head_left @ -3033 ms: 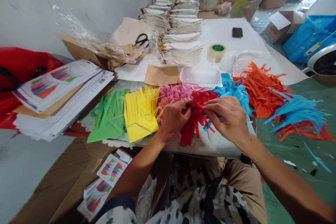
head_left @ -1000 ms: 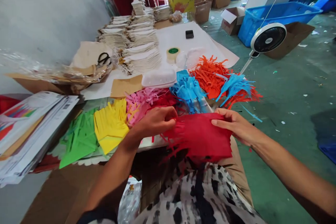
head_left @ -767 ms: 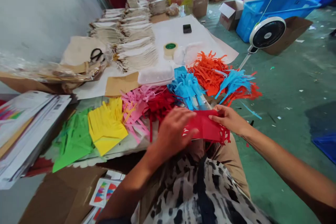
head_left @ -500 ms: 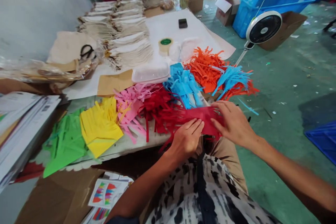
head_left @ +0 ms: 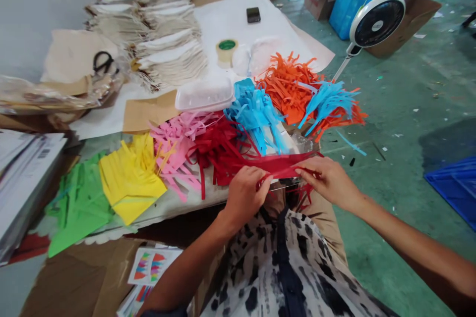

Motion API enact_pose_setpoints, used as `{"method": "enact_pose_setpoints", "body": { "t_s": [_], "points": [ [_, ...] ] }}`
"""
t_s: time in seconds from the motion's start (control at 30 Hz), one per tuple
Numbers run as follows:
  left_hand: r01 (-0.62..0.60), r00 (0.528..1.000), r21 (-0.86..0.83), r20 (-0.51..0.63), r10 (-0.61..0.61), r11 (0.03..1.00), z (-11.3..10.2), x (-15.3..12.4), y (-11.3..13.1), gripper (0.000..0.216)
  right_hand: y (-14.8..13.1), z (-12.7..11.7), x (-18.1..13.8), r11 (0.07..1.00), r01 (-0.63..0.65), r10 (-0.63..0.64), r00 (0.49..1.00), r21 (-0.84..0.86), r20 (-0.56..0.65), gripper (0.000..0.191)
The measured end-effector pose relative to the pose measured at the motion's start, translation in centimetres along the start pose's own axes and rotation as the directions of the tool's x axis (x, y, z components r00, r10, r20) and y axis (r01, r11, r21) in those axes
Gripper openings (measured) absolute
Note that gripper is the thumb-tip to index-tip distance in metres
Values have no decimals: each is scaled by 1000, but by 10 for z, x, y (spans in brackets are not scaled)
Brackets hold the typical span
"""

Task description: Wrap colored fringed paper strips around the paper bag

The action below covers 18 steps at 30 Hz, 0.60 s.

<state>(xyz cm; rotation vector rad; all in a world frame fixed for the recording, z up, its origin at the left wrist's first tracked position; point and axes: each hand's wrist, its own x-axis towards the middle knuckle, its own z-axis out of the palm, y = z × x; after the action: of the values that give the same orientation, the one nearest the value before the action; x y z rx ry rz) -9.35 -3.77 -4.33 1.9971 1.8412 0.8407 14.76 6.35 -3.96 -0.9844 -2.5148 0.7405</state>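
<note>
Both hands pinch one red fringed paper sheet (head_left: 284,164) at lower centre of the frame: left hand (head_left: 245,195) closed on its near end, right hand (head_left: 329,181) on the far end. Separated from the red pile (head_left: 219,148), it appears not yet set down anywhere.

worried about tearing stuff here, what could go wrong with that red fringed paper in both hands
The red fringed sheet is pinched between the left hand and right hand; its thin cut strips could tear if pulled apart hard. Loose strands hang close to the red pile and blue fringe, so they might snag or tangle. The sheet sits past the table edge, so a dropped piece would likely fall to the floor.
</note>
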Motion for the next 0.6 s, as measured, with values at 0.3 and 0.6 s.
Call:
{"method": "enact_pose_setpoints", "body": {
  "t_s": [0.3,0.6],
  "points": [
    [152,986,324,12,-165,934,6,22,1,10,-10,11,19,879,-256,274,962,-403,-14,32],
    [141,982,409,62,-181,902,9,28,-1,13,-18,13,25,800,-282,331,944,-530,-2,33]
  ]
}}
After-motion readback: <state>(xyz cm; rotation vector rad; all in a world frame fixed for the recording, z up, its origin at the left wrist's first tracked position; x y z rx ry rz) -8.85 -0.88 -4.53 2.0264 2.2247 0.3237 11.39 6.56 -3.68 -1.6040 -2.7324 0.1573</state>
